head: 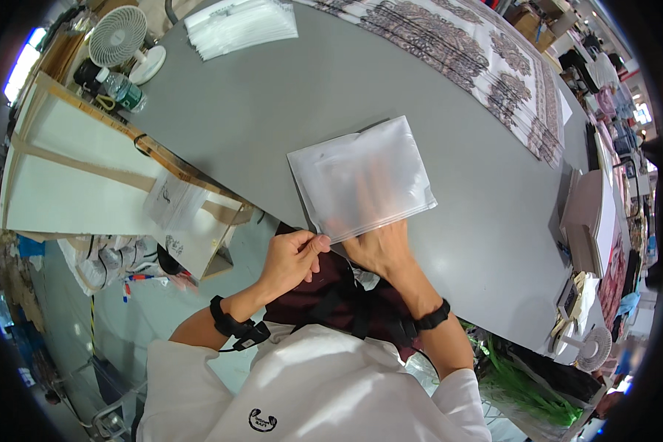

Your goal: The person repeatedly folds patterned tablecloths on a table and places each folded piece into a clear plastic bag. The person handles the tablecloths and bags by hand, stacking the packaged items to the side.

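Observation:
A translucent frosted plastic bag [364,171] lies tilted over the front edge of the grey table [475,237], its lower edge towards me. With thumb and fingers, my left hand [295,257] pinches the bag's lower left corner. My right hand [384,243] reaches past that lower edge, and its straight fingers show blurred through the plastic. Whether they are inside the bag or under it, I cannot tell. Nothing else shows in the bag.
White plastic bags [243,27] are stacked at the table's far left. Patterned folded fabric [464,61] covers the far right. A fan [119,36] and a water bottle [122,91] stand left, above a wood-edged white board [88,171]. Cardboard sheets [588,215] lie right.

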Demonstrator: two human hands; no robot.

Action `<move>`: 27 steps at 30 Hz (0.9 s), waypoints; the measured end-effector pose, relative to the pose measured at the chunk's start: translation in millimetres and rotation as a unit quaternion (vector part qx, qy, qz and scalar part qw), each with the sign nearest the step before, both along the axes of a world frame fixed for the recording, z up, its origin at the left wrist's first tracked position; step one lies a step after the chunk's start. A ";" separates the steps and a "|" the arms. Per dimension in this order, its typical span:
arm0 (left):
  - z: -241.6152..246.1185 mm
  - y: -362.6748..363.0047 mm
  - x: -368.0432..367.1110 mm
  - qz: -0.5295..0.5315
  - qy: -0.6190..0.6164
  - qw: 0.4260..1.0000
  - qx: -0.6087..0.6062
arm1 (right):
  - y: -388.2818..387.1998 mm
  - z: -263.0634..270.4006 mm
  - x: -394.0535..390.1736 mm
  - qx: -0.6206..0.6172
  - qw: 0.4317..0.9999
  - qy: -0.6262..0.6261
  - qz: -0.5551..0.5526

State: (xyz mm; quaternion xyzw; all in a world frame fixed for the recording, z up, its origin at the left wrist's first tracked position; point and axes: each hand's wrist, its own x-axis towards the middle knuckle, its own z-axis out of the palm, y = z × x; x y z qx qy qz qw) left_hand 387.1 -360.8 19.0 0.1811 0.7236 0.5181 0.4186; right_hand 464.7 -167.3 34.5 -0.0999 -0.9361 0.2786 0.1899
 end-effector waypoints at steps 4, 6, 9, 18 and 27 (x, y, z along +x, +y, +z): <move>0.0 -2.5 16.3 0.006 -0.032 0.999 0.016 | -18.0 -10.4 13.4 0.102 0.994 -0.041 -0.014; 7.5 -0.9 16.8 -0.019 -0.037 0.999 -0.008 | -16.8 -17.4 14.6 0.111 0.993 -0.031 -0.012; 29.4 -0.5 3.5 -0.127 -0.055 0.989 -0.054 | -5.5 -22.7 23.8 -0.099 0.995 -0.032 0.003; 50.2 59.1 -56.1 -0.182 0.370 0.898 0.151 | 19.9 -22.5 21.4 0.163 0.983 -0.054 -0.059; 20.8 92.6 -76.7 -0.233 0.522 0.820 0.010 | 48.2 4.4 53.4 -0.149 0.982 0.008 -0.115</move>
